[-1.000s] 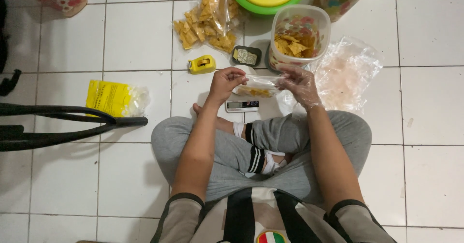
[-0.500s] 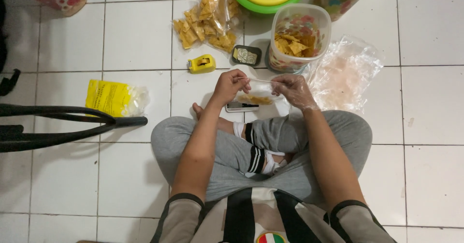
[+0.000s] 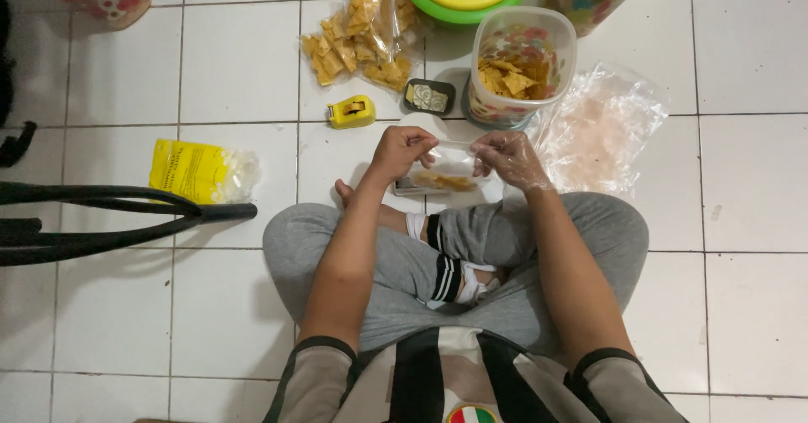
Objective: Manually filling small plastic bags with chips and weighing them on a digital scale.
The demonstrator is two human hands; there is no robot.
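Seen from above by the head camera, a person sits cross-legged on a white tiled floor (image 3: pixel 236 61), holding a small clear plastic bag (image 3: pixel 446 170) of yellow chips just above a small digital scale (image 3: pixel 410 189) that lies on the floor by the knees. The left hand (image 3: pixel 402 149) pinches the bag's top left corner, fingers clamped on the plastic; the right hand (image 3: pixel 507 155), in a thin clear glove, pinches the top right corner the same way. The mouth looks stretched flat between them, so the step seems to be closing the filled bag; the next move would call for a steady pinch along the top edge without tipping the chips. Beyond the hands stand an open clear jar of chips (image 3: pixel 520 74), a crumpled clear bag (image 3: pixel 602 128), a small black tray (image 3: pixel 428 96), a yellow tape dispenser (image 3: pixel 352 111) and a large bag of chips (image 3: pixel 362 31). A yellow packet (image 3: pixel 198 170) lies well apart on the left. Nothing blocks the hands.
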